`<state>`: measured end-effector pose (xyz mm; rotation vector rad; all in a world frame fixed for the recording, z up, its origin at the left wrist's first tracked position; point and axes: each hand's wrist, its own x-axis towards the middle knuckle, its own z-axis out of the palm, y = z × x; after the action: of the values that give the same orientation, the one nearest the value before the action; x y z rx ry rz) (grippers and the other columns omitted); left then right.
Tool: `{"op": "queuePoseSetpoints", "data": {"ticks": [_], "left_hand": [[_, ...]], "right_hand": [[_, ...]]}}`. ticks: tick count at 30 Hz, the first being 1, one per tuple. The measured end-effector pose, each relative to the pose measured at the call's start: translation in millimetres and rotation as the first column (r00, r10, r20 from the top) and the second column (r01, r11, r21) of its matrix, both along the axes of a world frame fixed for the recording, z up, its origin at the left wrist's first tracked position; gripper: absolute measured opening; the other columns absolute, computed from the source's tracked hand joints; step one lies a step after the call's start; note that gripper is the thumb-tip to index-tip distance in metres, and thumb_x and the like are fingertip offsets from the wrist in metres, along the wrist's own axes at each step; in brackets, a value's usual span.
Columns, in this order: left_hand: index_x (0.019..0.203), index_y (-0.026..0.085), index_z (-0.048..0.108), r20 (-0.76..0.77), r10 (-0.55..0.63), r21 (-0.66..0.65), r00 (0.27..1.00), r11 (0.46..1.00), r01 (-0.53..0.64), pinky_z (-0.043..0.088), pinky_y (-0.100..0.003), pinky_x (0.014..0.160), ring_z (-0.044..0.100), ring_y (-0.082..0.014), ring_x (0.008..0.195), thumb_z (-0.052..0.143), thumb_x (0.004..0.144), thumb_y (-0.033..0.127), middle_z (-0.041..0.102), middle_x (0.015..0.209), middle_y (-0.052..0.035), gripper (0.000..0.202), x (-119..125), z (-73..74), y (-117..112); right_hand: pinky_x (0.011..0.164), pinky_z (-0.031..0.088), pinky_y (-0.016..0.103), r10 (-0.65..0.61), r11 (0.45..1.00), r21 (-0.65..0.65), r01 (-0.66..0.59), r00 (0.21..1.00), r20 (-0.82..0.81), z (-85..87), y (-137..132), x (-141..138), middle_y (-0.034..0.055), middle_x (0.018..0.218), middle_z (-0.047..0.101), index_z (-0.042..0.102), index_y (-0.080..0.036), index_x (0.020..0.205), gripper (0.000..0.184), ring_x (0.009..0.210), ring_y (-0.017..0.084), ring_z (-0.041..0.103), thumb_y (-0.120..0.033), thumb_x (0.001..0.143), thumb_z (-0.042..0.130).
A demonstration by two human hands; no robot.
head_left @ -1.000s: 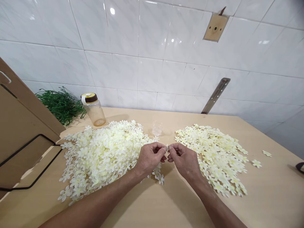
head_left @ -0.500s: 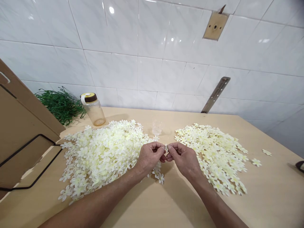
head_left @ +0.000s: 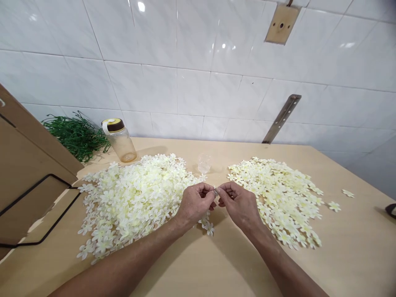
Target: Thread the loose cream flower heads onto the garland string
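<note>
Above the table, between the two flower piles, my left hand [head_left: 197,203] and my right hand [head_left: 239,205] meet with thumbs and forefingers pinched together. A small white artificial flower [head_left: 216,191] is held between the fingertips, which hide most of it. Left of my hands lies a large heap of white and pale yellow artificial flowers [head_left: 133,192]. A flatter pile of similar flowers [head_left: 284,198] spreads on the right. Just beyond my fingers stands a small clear plastic cup [head_left: 204,163]; whatever it holds is too faint to tell.
A clear bottle [head_left: 120,142] with a brown and yellow lid stands back left, beside green artificial stems [head_left: 77,136]. A cardboard box [head_left: 34,165] and black wire frame [head_left: 46,241] occupy the left edge. The tiled wall [head_left: 161,90] bounds the table's back.
My fingertips have closed further around the small white flower, so less of it shows. The camera view has shifted slightly; the piles look the same.
</note>
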<state>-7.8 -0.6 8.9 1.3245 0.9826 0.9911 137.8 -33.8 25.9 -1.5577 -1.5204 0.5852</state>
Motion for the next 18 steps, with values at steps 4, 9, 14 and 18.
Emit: {"op": "queuePoseSetpoints", "data": {"ticks": [4,9,14,18], "left_hand": [[0.072,0.013,0.063,0.105,-0.016,-0.107,0.994,0.994,0.028,0.055,-0.027,0.054,0.064,-0.0151,0.054,0.061,0.075,0.024,0.064,0.064,-0.0040,0.012,0.2,2.6,2.7],[0.070,0.012,0.063,0.215,0.008,-0.267,0.977,0.962,0.051,0.052,-0.024,0.051,0.061,-0.0125,0.052,0.067,0.071,0.024,0.064,0.063,-0.0037,0.012,0.1,7.7,4.2],[0.071,0.011,0.066,0.190,-0.014,-0.243,0.982,0.968,0.061,0.050,-0.023,0.051,0.060,-0.0121,0.052,0.068,0.073,0.026,0.065,0.062,-0.0048,0.014,-0.9,7.5,3.6],[0.069,0.012,0.066,0.175,-0.034,-0.226,0.984,0.971,0.073,0.050,-0.023,0.051,0.059,-0.0122,0.051,0.069,0.073,0.028,0.063,0.057,-0.0035,0.017,-1.8,7.2,3.0]], "right_hand": [[0.056,0.053,0.025,0.016,0.999,-0.028,-0.016,1.000,0.012,-0.8,0.4,-0.3,0.0025,0.065,0.071,0.069,-0.020,0.085,0.029,0.058,0.017,0.068,-0.046,0.088,0.056],[0.058,0.052,0.025,0.038,0.999,-0.023,-0.037,0.996,0.078,-2.0,0.7,1.6,0.0021,0.069,0.072,0.072,-0.022,0.088,0.027,0.061,0.017,0.068,-0.041,0.089,0.053],[0.059,0.051,0.025,0.052,0.999,-0.011,-0.051,0.989,0.140,-0.3,0.4,5.5,0.0010,0.070,0.073,0.075,-0.024,0.089,0.027,0.063,0.017,0.068,-0.039,0.090,0.052],[0.058,0.053,0.025,0.074,0.993,-0.094,-0.071,0.997,0.027,-0.7,1.6,7.6,0.0010,0.066,0.072,0.074,-0.022,0.088,0.026,0.061,0.017,0.069,-0.039,0.088,0.054]]}}
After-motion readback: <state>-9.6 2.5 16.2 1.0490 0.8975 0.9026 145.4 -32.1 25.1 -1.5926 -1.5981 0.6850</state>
